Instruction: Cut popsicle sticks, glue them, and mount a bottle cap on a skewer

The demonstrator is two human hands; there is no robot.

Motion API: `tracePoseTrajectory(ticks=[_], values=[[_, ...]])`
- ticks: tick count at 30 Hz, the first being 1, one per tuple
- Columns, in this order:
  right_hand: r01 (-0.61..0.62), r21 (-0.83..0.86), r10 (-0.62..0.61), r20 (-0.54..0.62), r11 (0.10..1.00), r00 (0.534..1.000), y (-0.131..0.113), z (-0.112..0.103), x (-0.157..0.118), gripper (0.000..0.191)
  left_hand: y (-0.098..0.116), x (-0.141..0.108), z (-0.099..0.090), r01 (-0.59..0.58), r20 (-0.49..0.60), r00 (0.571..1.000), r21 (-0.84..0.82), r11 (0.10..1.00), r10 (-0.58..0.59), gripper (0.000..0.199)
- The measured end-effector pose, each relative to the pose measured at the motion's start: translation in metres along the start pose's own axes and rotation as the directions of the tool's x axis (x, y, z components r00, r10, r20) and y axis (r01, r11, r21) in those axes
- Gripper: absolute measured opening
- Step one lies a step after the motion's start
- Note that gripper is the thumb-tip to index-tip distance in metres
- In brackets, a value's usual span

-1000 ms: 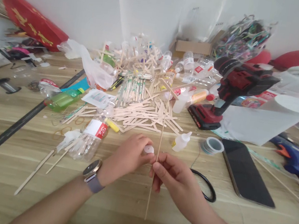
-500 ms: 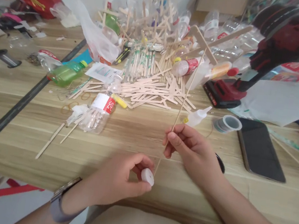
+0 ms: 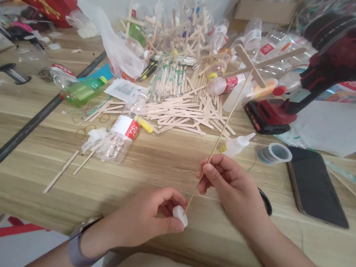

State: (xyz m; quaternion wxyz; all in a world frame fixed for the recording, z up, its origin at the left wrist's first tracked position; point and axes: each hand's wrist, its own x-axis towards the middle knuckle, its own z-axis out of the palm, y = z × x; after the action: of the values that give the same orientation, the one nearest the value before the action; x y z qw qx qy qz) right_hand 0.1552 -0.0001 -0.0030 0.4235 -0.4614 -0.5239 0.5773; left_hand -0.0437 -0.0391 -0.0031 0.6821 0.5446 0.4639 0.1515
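Near the table's front edge, my left hand (image 3: 156, 212) pinches a white bottle cap (image 3: 180, 216) between thumb and fingers. My right hand (image 3: 229, 182) grips a thin wooden skewer (image 3: 219, 141) partway along its length. The skewer's lower end meets the cap; how deep it goes I cannot tell. At its upper end flat craft sticks (image 3: 249, 64) form a crossed, propeller-like shape. Just beyond my right hand lies a small glue bottle (image 3: 236, 145) with a pointed nozzle.
Loose craft sticks (image 3: 180, 114) are heaped mid-table. A clear plastic bottle (image 3: 119, 138) lies to the left, a green bottle (image 3: 83, 90) farther off. On the right are a wire spool (image 3: 275, 154), a dark phone (image 3: 318, 186) and a red-black power tool (image 3: 304, 80). A dark strip (image 3: 14, 139) crosses the left side.
The skewer's lower end, beside the cap before, now touches the cap's face, and the cap has turned in my left fingers. The whole view has shifted slightly.
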Motion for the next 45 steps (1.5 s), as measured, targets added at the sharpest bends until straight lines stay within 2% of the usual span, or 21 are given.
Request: tracePoseTrajectory(ticks=[5, 8, 14, 16, 18, 21, 23, 24, 26, 28, 29, 34, 36, 38, 39, 41, 42, 43, 45], values=[[-0.019, 0.022, 0.019, 0.012, 1.0, 1.0, 0.003, 0.002, -0.001, 0.035, -0.002, 0.001, -0.001, 0.001, -0.001, 1.0, -0.017, 1.0, -0.001, 0.022], [-0.03, 0.022, 0.029, 0.039, 0.999, 0.999, 0.008, 0.005, -0.003, 0.037, -0.003, 0.004, -0.002, -0.039, -0.057, 0.998, -0.092, 0.995, 0.034, 0.027], [-0.033, -0.093, 0.052, 0.213, 0.995, 0.976, 0.013, 0.01, -0.008, 0.033, 0.004, 0.008, 0.001, -0.101, -0.165, 0.984, -0.249, 0.963, 0.061, 0.037], [-0.046, -0.106, 0.064, 0.171, 0.993, 0.983, 0.012, 0.009, -0.007, 0.033, 0.005, 0.005, 0.002, -0.068, -0.202, 0.979, -0.255, 0.965, 0.016, 0.042], [-0.084, -0.045, 0.087, 0.064, 0.995, 0.994, 0.01, 0.006, -0.003, 0.039, 0.003, 0.0, 0.004, -0.02, -0.221, 0.975, -0.243, 0.97, -0.036, 0.046], [-0.096, 0.108, 0.107, -0.094, 0.989, 0.99, 0.008, 0.003, 0.002, 0.044, -0.003, -0.009, 0.005, 0.052, -0.182, 0.978, -0.275, 0.96, -0.105, 0.05], [-0.088, 0.115, 0.103, -0.133, 0.989, 0.986, 0.008, 0.003, 0.002, 0.044, -0.006, -0.013, 0.006, 0.095, -0.154, 0.976, -0.334, 0.938, -0.154, 0.052], [-0.092, 0.069, 0.099, -0.101, 0.993, 0.99, 0.008, 0.004, 0.001, 0.044, -0.006, -0.014, 0.006, 0.105, -0.139, 0.976, -0.364, 0.925, -0.166, 0.054], [-0.082, -0.082, 0.088, 0.067, 0.993, 0.994, 0.008, 0.007, -0.002, 0.044, -0.006, -0.013, 0.007, 0.093, -0.125, 0.98, -0.41, 0.907, -0.157, 0.056], [-0.029, -0.212, 0.082, 0.249, 0.977, 0.965, 0.008, 0.011, -0.004, 0.041, -0.002, -0.01, 0.006, 0.057, -0.137, 0.982, -0.429, 0.902, -0.128, 0.057], [0.001, -0.252, 0.075, 0.291, 0.968, 0.954, 0.008, 0.013, -0.005, 0.039, 0.0, -0.007, 0.005, 0.039, -0.152, 0.982, -0.433, 0.901, -0.116, 0.056], [0.106, -0.367, -0.005, 0.266, 0.924, 0.964, 0.007, 0.015, -0.007, 0.035, 0.005, 0.003, 0.001, -0.011, -0.251, 0.961, -0.443, 0.896, -0.112, 0.051], [0.186, -0.423, -0.069, 0.278, 0.887, 0.958, 0.008, 0.01, -0.007, 0.03, 0.006, 0.006, 0.0, -0.041, -0.277, 0.956, -0.463, 0.886, -0.101, 0.048], [0.317, -0.569, -0.179, 0.286, 0.758, 0.941, 0.01, 0.001, -0.005, 0.027, 0.007, 0.009, -0.001, -0.077, -0.303, 0.949, -0.494, 0.866, -0.089, 0.045], [0.377, -0.674, -0.24, 0.292, 0.635, 0.926, 0.011, -0.004, -0.003, 0.028, 0.007, 0.009, -0.002, -0.098, -0.322, 0.943, -0.509, 0.855, -0.084, 0.045], [0.413, -0.86, -0.34, 0.308, 0.3, 0.889, 0.014, -0.016, 0.005, 0.035, 0.01, 0.01, -0.004, -0.138, -0.365, 0.928, -0.525, 0.84, -0.076, 0.046], [0.407, -0.902, -0.343, 0.34, 0.144, 0.875, 0.014, -0.02, 0.011, 0.04, 0.011, 0.01, -0.005, -0.155, -0.384, 0.921, -0.527, 0.836, -0.071, 0.046], [0.415, -0.91, -0.32, 0.385, 0.027, 0.866, 0.015, -0.023, 0.017, 0.045, 0.013, 0.01, -0.006, -0.171, -0.4, 0.914, -0.526, 0.833, -0.065, 0.046], [0.479, -0.873, -0.229, 0.487, -0.092, 0.843, 0.013, -0.024, 0.031, 0.05, 0.017, 0.01, -0.008, -0.198, -0.421, 0.906, -0.532, 0.823, -0.054, 0.044]])
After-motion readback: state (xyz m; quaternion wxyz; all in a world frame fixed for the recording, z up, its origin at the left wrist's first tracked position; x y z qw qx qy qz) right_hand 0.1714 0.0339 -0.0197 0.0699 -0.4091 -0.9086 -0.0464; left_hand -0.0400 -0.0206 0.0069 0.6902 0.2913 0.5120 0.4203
